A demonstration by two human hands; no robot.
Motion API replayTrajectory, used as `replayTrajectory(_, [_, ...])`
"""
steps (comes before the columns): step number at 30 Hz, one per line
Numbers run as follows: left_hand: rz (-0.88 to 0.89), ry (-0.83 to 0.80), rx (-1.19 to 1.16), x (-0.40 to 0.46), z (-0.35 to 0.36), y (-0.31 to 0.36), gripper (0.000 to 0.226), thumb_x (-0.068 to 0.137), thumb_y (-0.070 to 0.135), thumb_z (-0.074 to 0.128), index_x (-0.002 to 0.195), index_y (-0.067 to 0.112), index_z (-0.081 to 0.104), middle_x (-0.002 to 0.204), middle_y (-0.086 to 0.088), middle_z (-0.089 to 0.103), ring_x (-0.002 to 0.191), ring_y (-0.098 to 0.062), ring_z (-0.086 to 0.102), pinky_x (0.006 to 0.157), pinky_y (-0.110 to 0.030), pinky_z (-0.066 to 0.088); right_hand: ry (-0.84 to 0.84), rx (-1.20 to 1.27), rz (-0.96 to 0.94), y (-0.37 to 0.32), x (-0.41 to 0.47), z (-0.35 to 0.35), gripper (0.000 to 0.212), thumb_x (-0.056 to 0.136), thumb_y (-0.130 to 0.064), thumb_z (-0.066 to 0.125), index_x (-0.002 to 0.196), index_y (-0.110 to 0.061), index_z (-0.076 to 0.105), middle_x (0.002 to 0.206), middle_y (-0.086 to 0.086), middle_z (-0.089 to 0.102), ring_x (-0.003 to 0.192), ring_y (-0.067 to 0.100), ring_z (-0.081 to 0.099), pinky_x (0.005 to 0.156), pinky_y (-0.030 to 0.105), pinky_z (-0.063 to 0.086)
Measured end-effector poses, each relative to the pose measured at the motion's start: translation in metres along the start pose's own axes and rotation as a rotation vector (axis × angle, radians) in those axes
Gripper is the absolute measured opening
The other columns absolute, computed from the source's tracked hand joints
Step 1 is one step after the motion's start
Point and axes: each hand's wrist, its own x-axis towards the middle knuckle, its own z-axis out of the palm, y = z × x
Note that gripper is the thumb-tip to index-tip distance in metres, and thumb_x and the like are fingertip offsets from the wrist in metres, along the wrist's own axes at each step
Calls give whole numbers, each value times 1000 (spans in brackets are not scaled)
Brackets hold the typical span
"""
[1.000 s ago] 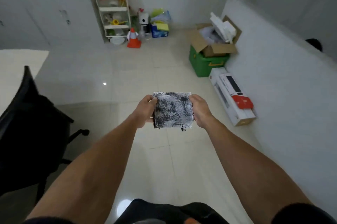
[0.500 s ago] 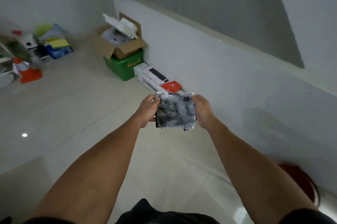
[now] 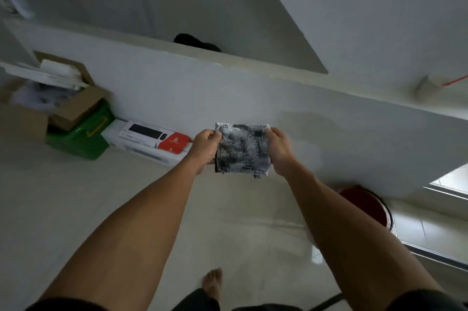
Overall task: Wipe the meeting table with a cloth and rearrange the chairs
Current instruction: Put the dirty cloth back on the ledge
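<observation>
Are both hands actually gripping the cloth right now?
Touching. The head view shows the left hand pinching the left edge of the cloth and the right hand pinching its right edge, holding it up above the floor.

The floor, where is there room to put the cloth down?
Bare tile lies open between the green bin and the left arm. More lies between both arms, by the foot. Along the wall it's crowded: cardboard box, keyboard box, red bucket.
</observation>
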Motion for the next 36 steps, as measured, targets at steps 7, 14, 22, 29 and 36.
replayTrajectory(7, [83, -102, 35, 89, 13, 34, 23, 110, 32, 50, 118, 13, 61, 108, -2, 61, 105, -20, 55, 82, -31, 44, 129, 95, 23, -12, 66, -6, 25, 105, -30, 50, 97, -12, 65, 96, 15, 55, 87, 27, 52, 74, 44, 43])
replayTrajectory(14, [82, -155, 51, 159, 38, 57, 25, 110, 31, 51, 122, 11, 61, 119, -5, 60, 110, -21, 55, 94, -35, 47, 206, 139, 40, -14, 135, -22, 24, 107, -26, 50, 93, -14, 65, 94, 16, 58, 88, 26, 56, 77, 44, 46])
replayTrajectory(22, [44, -139, 39, 255, 76, 94, 27, 111, 33, 50, 125, 12, 61, 122, -4, 57, 114, -24, 54, 102, -48, 52, 222, 124, 59, -33, 240, -46, 29, 94, -38, 54, 94, -12, 66, 91, 14, 59, 85, 25, 56, 72, 44, 45])
replayTrajectory(29, [10, -92, 28, 335, 119, 139, 22, 111, 33, 50, 119, 16, 61, 117, -7, 58, 104, -25, 55, 86, -36, 48, 188, 61, 59, -61, 339, -86, 20, 109, -30, 51, 100, -14, 57, 96, 12, 58, 88, 27, 55, 75, 42, 46])
replayTrajectory(36, [-44, -121, 5, 401, 151, 158, 19, 109, 34, 53, 113, 18, 63, 99, -8, 59, 91, -28, 58, 77, -42, 55, 238, 86, 112, -59, 404, -107, 20, 109, -31, 52, 102, -13, 58, 89, 10, 54, 82, 25, 50, 68, 41, 42])
